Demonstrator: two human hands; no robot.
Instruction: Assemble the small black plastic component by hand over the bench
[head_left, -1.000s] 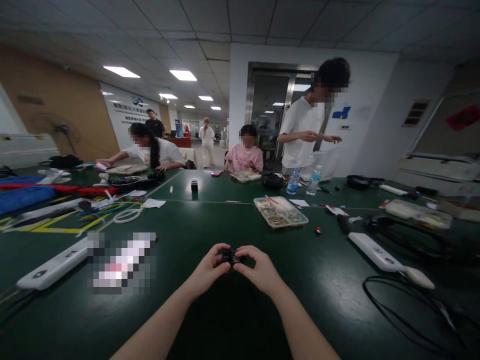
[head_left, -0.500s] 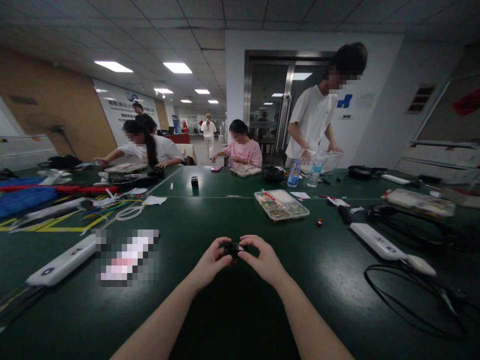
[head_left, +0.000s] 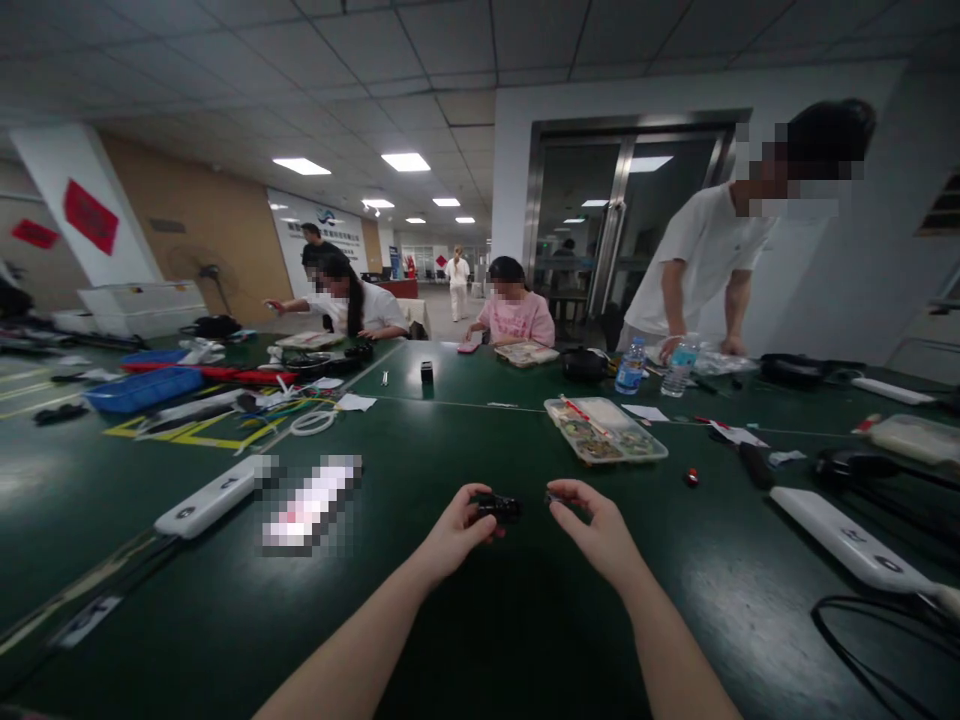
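Black part [head_left: 499, 507] in left hand [head_left: 456, 530]

The worktop [head_left: 480, 640] is dark green, with yellow tape lines [head_left: 187, 435] at its left. The part [head_left: 499, 506] in the left grip [head_left: 456, 530] is black; the bit [head_left: 552, 495] at the right grip [head_left: 596, 528] is dark. The strip [head_left: 214, 497] is white, the basket [head_left: 142, 388] blue, the cable [head_left: 862, 640] black, the bead [head_left: 691, 478] red. The bottles [head_left: 631, 368] carry blue labels. A seated person's shirt [head_left: 521, 320] is pink, and the pillar's sign [head_left: 90, 215] is red.
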